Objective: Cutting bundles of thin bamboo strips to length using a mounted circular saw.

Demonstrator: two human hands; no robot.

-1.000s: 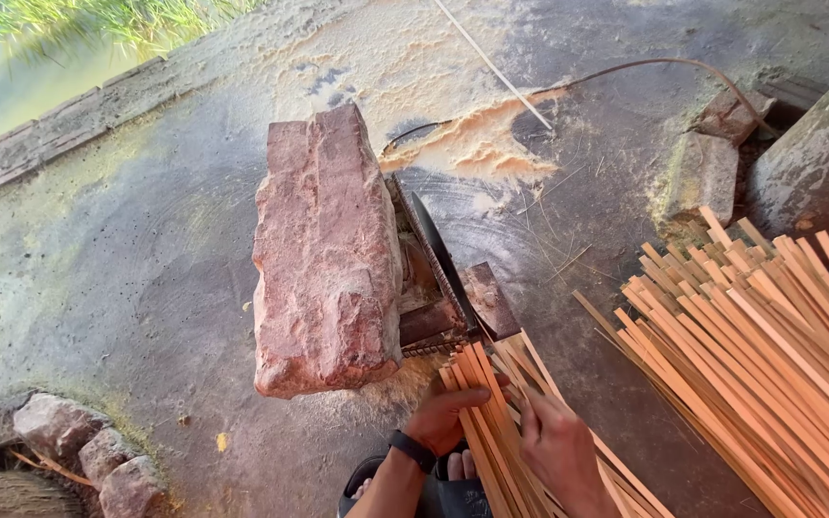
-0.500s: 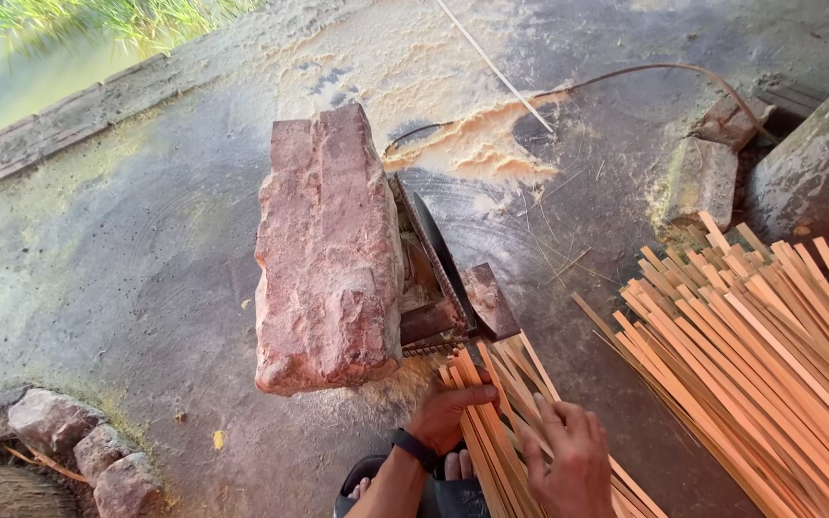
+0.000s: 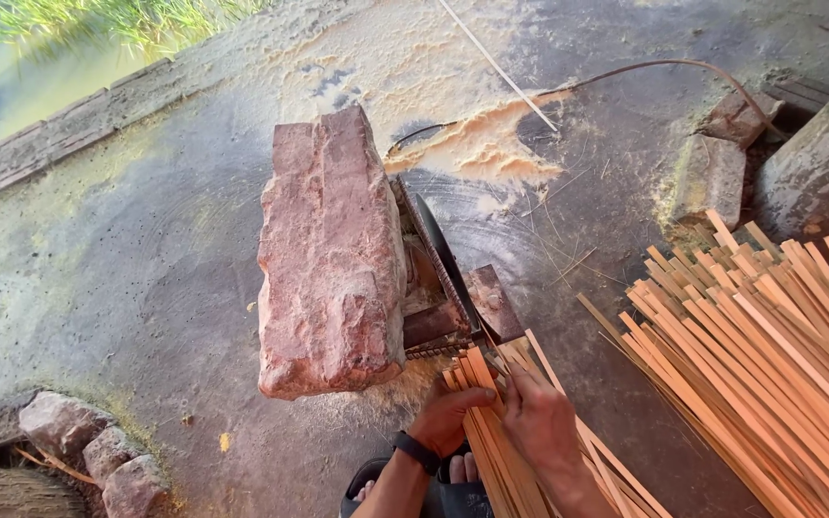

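Your left hand, a dark band at its wrist, curled its fingers over the near end of a bundle of thin wooden strips, while your right hand lay flat and closed on top of the same bundle just beside it. The strips' far tips touched or nearly touched the rusty cutting machine, which sat under a big reddish stone block on the concrete floor. A far larger pile of cut strips fanned out well apart to your right, with sawdust beyond the machine.
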